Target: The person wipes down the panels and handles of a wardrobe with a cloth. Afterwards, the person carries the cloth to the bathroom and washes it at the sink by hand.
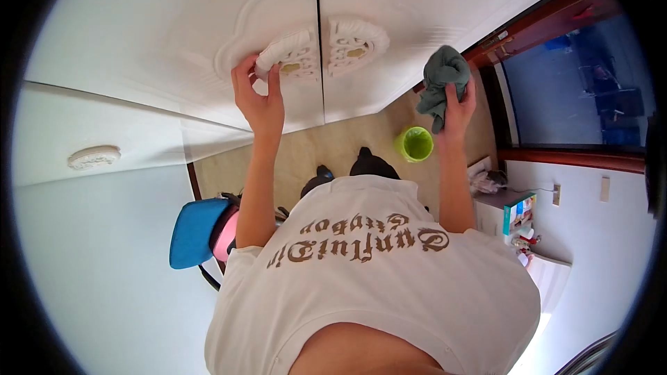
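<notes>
My left hand pinches the outer rim of a white carved door handle, its thumb and fingers on either side of the edge. A matching carved handle is on the other door, across the dark gap. Both half-round handles have a small gold-coloured piece in the middle. Off to the right, my right hand is closed around a bunched grey-green cloth, held in the air apart from the white doors.
A lime-green bin stands on the wood-look floor near my feet. A blue-backed chair with something pink is at the left. At the right are a dark red door frame and a box among small items.
</notes>
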Available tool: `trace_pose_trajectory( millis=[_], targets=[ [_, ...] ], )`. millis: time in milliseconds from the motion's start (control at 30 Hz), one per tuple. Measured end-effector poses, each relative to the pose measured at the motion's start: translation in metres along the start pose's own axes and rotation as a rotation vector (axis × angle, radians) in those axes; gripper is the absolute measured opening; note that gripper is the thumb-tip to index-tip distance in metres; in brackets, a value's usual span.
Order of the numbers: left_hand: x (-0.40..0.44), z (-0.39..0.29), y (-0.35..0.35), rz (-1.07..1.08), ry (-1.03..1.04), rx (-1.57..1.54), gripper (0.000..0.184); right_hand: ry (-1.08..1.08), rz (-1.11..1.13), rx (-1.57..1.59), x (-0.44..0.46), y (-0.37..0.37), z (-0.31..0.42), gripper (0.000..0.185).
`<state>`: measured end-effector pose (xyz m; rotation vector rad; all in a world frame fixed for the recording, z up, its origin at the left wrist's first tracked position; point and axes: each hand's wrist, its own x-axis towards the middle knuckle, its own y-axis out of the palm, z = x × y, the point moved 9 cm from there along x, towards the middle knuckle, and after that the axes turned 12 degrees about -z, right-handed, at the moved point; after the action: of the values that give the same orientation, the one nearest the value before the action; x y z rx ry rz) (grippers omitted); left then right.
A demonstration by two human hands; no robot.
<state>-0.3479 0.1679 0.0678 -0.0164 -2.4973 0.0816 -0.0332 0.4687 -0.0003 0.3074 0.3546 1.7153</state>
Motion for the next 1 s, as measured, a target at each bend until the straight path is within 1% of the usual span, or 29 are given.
trace_pose_trajectory(
  millis=[67,100,167,200,267,300,367,500,567,667,700,767,800,867,933,1000],
  targets=[
    [-0.001,0.0,-0.001,0.001,-0.001,0.005,0.034,-0.421,0.077,-0.373,-0.004,0.036,0.049,0.049],
    [-0.001,0.001,-0.001,0.004,-0.009,-0.009,0.035,-0.418,0.073,-0.369,-0.006,0.055,0.07,0.049],
    [-0.003,0.002,0.0,0.014,-0.009,-0.018,0.035,-0.896,0.253,-0.692,-0.039,0.126,0.13,0.052],
    [-0.003,0.003,0.0,0.008,-0.013,-0.016,0.036,-0.89,0.246,-0.684,-0.041,0.143,0.142,0.052],
    [-0.005,0.006,-0.001,0.01,-0.008,-0.004,0.036,-0.892,0.415,-0.604,-0.049,0.178,0.149,0.054],
    [-0.006,0.009,0.0,0.003,-0.03,-0.024,0.036,-0.884,0.412,-0.594,-0.045,0.183,0.15,0.054],
    [-0.006,0.01,-0.002,-0.005,-0.047,-0.027,0.037,-0.909,0.539,-0.591,-0.049,0.2,0.143,0.05],
    [-0.007,0.01,0.0,0.012,-0.047,-0.036,0.037,-0.914,0.597,-0.587,-0.056,0.223,0.146,0.048],
    [-0.008,0.014,-0.001,0.041,-0.074,-0.019,0.038,-0.864,0.656,-0.552,-0.057,0.234,0.145,0.047],
    [-0.007,0.01,-0.002,0.046,-0.046,0.016,0.039,-0.818,0.654,-0.532,-0.047,0.238,0.143,0.046],
    [-0.01,0.011,-0.003,0.054,-0.077,0.023,0.038,-0.822,0.645,-0.523,-0.043,0.237,0.143,0.046],
    [-0.012,0.007,-0.006,0.048,-0.07,-0.008,0.037,-0.708,0.735,-0.472,-0.04,0.236,0.128,0.047],
    [-0.014,0.008,-0.008,0.044,-0.076,-0.036,0.035,-0.713,0.73,-0.462,-0.04,0.234,0.124,0.047],
    [-0.019,0.009,-0.009,0.049,-0.055,-0.049,0.033,-0.635,0.744,-0.351,-0.043,0.233,0.113,0.047],
    [-0.022,0.005,-0.01,0.026,-0.092,-0.118,0.034,-0.614,0.722,-0.27,-0.051,0.234,0.104,0.048],
    [-0.023,-0.001,-0.009,0.013,-0.091,-0.096,0.034,-0.533,0.756,-0.173,-0.063,0.239,0.093,0.052]
  ],
)
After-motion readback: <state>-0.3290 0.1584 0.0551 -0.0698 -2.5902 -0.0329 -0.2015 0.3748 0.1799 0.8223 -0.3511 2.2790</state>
